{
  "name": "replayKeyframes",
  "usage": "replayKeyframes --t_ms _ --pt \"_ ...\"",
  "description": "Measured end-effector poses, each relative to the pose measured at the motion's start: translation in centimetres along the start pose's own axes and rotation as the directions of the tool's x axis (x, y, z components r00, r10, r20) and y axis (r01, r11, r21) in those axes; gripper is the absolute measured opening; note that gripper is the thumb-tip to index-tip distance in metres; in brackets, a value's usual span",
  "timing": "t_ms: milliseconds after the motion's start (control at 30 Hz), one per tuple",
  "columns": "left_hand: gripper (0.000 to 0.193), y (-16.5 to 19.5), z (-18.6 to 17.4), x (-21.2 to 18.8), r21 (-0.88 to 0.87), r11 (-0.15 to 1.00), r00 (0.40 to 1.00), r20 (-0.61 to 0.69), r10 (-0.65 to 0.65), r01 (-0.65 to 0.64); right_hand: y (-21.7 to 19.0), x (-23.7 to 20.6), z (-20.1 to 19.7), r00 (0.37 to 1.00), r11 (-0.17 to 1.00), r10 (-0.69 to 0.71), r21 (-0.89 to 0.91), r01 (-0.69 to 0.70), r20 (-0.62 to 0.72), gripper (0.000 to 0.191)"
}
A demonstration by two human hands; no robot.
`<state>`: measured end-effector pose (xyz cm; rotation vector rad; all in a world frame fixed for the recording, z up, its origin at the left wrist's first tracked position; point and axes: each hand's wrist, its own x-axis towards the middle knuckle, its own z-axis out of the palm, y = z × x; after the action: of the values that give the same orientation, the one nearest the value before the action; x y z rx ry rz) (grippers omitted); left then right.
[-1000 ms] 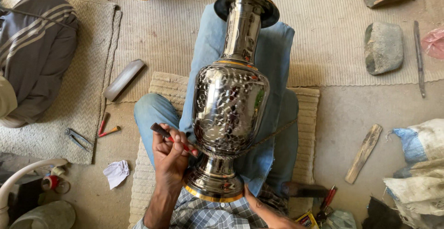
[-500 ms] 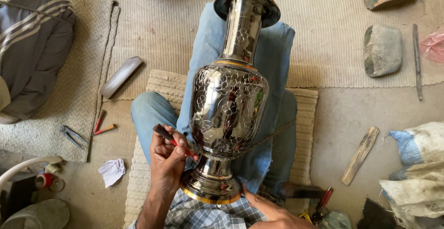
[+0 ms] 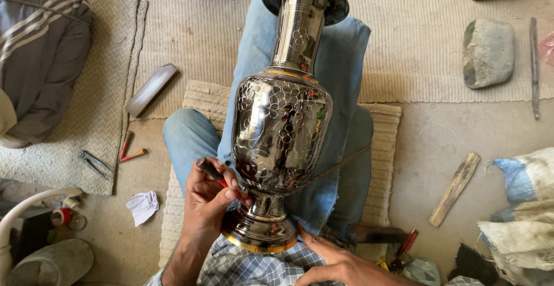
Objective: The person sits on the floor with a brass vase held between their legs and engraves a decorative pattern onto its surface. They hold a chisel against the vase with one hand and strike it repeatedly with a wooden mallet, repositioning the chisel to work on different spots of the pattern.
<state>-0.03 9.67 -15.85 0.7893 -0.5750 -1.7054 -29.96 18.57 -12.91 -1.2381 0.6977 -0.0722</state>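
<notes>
A tall shiny metal vase point(image 3: 284, 118) with an engraved floral pattern lies along my lap, foot toward me, mouth away. My left hand point(image 3: 209, 196) is closed on a small engraving tool point(image 3: 212, 172) with a dark and red handle, its tip against the lower belly of the vase near the stem. My right hand point(image 3: 332, 260) rests at the lower right beside the vase's gold-rimmed foot point(image 3: 258, 235), fingers touching it; it holds nothing that I can see. My legs in blue jeans point(image 3: 340, 66) lie under the vase.
A woven mat point(image 3: 381, 130) lies under me. To the left are a flat metal bar point(image 3: 151, 88), pliers point(image 3: 95, 162), two red pencils point(image 3: 130, 150), crumpled paper point(image 3: 142, 206) and a grey jacket point(image 3: 43, 55). To the right are stones point(image 3: 488, 52), a wooden stick point(image 3: 455, 188) and sacks point(image 3: 522, 211).
The view has shifted slightly. My left hand has kept the tool at the vase's lower belly with small movements. My right hand has come further into view by the foot.
</notes>
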Motion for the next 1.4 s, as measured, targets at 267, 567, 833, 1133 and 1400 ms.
replayKeyframes --t_ms 267,567,833,1133,1400 --pt "0.042 0.3 0.3 -0.4 0.074 0.997 1.000 0.003 -0.013 0.012 0.1 0.5 0.0 0.998 0.997 -0.060 0.046 0.060 0.004 0.038" --pt "0.032 1.3 0.8 0.5 0.172 0.976 0.991 0.015 0.130 -0.131 1.8 -0.7 -1.1 0.984 0.988 0.154 -0.017 -0.156 -0.095 0.045" --pt "0.029 5.1 5.1 2.5 0.545 0.805 0.968 0.050 0.246 -0.232 11.2 -4.9 -3.4 0.501 0.777 0.150 -0.212 -0.592 -0.852 0.054" --pt "0.029 4.1 12.5 6.9 0.626 0.656 0.905 0.253 0.341 -0.422 29.7 -8.0 0.3 0.618 0.797 0.092 -0.315 -0.515 -0.780 0.078" --pt "0.047 3.5 14.7 8.9 0.705 0.577 0.908 0.268 0.322 -0.413 22.8 -7.7 -4.6 0.347 0.951 0.263 0.302 0.064 -0.900 0.042"
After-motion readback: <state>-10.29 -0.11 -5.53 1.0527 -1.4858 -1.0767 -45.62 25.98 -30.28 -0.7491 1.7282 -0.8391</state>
